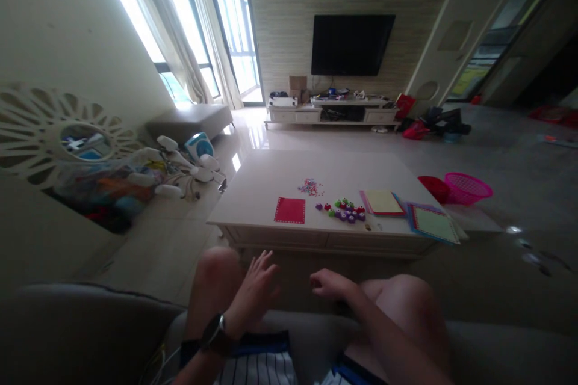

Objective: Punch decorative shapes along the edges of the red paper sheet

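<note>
Pale floor tiles (253,138) surround a white table (253,183); taking its middle as the dial's centre, a black television (353,45) hangs at 12 o'clock. From the left, the left hand (258,280), at 7, is spread and empty, apart from the table. A red sheet (290,210) with dotted edges lies flat at 8, tiny coloured beads (309,186) scattered at 9. The right hand (332,284), at 6, is loosely curled; I cannot tell whether it holds anything. Coloured balls (347,213) bunch at 5, with two piles of sheets (383,203) towards 4. I judge everything laid out but unworked: the red sheet bears no beads or balls. No brand, label or writing is readable.
</note>
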Tool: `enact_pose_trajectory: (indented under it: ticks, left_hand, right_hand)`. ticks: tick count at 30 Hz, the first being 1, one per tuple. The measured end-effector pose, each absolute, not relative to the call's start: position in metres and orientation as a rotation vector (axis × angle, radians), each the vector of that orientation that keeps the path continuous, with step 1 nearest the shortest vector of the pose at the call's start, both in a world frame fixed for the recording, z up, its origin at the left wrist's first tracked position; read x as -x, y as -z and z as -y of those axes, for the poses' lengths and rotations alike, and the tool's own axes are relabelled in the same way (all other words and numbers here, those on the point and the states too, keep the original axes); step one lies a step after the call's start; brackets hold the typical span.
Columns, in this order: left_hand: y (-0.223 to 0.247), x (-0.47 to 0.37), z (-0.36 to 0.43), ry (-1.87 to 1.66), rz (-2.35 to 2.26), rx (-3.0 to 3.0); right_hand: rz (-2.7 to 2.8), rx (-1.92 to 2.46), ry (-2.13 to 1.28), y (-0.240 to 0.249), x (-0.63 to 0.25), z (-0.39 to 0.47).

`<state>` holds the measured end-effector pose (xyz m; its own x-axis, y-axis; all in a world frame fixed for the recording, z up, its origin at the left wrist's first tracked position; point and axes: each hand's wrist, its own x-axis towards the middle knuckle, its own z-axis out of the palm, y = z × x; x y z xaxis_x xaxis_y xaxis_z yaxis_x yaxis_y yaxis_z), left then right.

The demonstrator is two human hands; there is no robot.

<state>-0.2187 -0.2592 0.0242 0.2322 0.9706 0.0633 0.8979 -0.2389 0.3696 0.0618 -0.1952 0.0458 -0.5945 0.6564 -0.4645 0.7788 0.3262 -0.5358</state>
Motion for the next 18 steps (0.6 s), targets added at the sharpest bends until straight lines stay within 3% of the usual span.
enact_pose_trajectory:
  ticks: [4,9,13,18]
  left_hand:
    - [-0.038,0.191,0.199,-0.397,-1.455,-2.308]
    - [-0.043,0.175,0.097,-0.215,-1.238,-2.343]
    - [-0.012,0.191,0.034,-0.238,-1.351,-2.292]
    - [0.029,0.206,0.002,-0.282,-1.351,-2.252]
  right_hand:
    - [-2.447,-1.332,1.066,-0.048,-0.039,0.104]
    - [-2.464,-1.704,0.823,-0.039,-0.048,0.021]
    - [-2.382,-2.087,0.514,-0.032,-0.075,-0.031]
    - [-2.297,-2.335,0.393,-0.027,-0.102,-0.078]
